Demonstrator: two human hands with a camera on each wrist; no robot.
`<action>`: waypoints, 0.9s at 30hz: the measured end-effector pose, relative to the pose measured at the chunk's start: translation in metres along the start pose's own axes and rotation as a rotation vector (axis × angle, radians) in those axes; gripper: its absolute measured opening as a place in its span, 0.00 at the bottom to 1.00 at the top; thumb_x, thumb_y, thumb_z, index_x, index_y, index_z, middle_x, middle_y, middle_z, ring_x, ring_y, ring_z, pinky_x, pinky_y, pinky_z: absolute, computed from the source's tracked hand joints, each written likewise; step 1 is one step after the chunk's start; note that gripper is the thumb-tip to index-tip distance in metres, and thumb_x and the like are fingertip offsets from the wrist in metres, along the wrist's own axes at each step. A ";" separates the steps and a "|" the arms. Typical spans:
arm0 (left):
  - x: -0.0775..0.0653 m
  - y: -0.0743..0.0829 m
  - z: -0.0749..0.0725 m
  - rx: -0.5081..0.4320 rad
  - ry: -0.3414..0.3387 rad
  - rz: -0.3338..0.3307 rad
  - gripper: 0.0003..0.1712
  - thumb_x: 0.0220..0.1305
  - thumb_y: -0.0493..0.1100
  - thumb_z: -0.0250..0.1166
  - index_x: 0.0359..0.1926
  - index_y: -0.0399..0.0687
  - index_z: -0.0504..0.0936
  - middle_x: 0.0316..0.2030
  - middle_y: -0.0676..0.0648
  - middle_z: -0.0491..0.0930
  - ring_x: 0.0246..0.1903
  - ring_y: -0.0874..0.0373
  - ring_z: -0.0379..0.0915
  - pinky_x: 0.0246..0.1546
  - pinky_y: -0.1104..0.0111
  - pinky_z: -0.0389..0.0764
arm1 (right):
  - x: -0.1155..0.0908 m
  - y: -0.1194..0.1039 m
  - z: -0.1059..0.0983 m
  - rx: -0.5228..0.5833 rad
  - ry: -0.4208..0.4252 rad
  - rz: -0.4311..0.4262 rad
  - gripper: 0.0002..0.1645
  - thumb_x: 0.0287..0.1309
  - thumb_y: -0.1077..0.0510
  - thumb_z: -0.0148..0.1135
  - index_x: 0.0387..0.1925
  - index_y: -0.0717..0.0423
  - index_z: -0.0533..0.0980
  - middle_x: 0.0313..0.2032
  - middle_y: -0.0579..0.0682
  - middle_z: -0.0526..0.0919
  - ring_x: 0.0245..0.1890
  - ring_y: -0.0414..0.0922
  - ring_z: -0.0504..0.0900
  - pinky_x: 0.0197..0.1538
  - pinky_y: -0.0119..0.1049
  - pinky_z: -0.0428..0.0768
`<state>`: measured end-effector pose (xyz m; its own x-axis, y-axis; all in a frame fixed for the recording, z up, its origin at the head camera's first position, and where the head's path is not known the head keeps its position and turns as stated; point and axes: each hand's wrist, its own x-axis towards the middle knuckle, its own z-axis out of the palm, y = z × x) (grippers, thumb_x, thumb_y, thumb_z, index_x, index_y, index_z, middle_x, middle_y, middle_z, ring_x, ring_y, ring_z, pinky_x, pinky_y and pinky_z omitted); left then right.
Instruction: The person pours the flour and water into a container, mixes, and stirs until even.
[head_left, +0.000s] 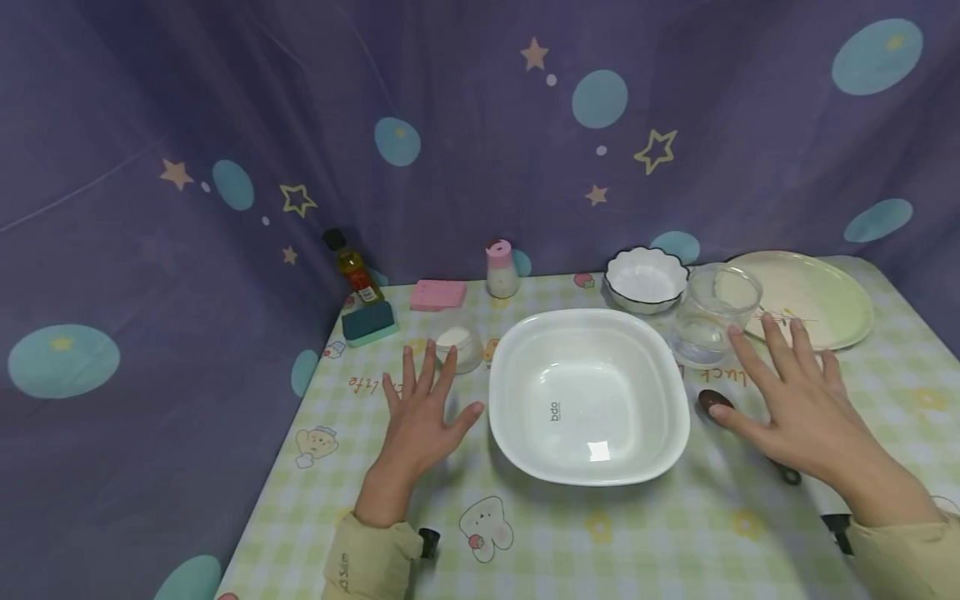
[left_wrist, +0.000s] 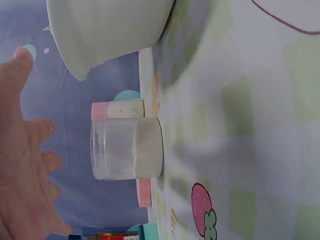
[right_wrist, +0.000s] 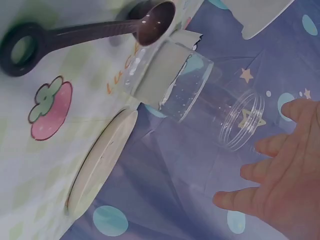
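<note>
Across a green-and-white checked tabletop [head_left: 570,550], both of my hands hover palm-down, one to each side of a wide white bowl [head_left: 588,468]. My left hand [head_left: 422,421] has its fingers straight and fanned, with nothing in its hold. My right hand [head_left: 798,404] is spread just as wide and is also without a hold on anything.

Just beyond my left fingertips stands a small clear jar [head_left: 459,352], upright, part filled with white powder or grains. Near my right fingers stands a taller clear jar [head_left: 708,333], also upright, which looks to hold clear liquid. Close by my right thumb lies a dark brown spoon [right_wrist: 92,34].

As I judge it, hands poised like this should stay level and steady, fingers clear of both jar rims, so nothing tips. Either jar would want a firm grip round its side; the smooth bowl would want support from both sides.

As for writing, the letters "bdo" are printed inside the bowl, turned sideways, with finer marks I cannot read. The cloth carries "luck" near the taller jar and what looks like "life" on the left. A bottle [head_left: 354,265] at the back left bears a red label, too small to read.
</note>
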<state>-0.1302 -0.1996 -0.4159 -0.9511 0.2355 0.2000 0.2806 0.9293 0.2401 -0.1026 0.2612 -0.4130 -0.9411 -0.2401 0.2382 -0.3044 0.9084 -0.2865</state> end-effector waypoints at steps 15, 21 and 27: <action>-0.001 -0.002 0.002 -0.026 -0.023 -0.009 0.48 0.65 0.70 0.52 0.77 0.59 0.45 0.77 0.43 0.37 0.73 0.44 0.15 0.64 0.32 0.28 | -0.006 0.010 0.007 0.006 0.009 -0.001 0.60 0.56 0.34 0.63 0.78 0.43 0.39 0.76 0.53 0.26 0.73 0.55 0.20 0.64 0.71 0.27; 0.001 -0.003 0.003 -0.009 -0.021 -0.003 0.47 0.66 0.70 0.50 0.77 0.58 0.45 0.76 0.42 0.38 0.73 0.43 0.17 0.63 0.30 0.33 | -0.008 0.013 0.008 0.053 0.028 -0.024 0.59 0.57 0.37 0.64 0.78 0.45 0.41 0.76 0.58 0.31 0.73 0.61 0.26 0.67 0.70 0.38; 0.002 -0.003 0.004 -0.013 -0.024 -0.009 0.47 0.66 0.70 0.50 0.77 0.57 0.46 0.76 0.42 0.38 0.74 0.39 0.21 0.63 0.31 0.34 | -0.011 0.018 0.012 0.065 0.038 -0.065 0.59 0.57 0.39 0.66 0.78 0.48 0.42 0.74 0.67 0.38 0.73 0.64 0.32 0.72 0.58 0.36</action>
<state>-0.1332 -0.2011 -0.4201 -0.9563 0.2341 0.1750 0.2736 0.9277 0.2540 -0.0994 0.2766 -0.4316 -0.9132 -0.2835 0.2927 -0.3744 0.8671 -0.3284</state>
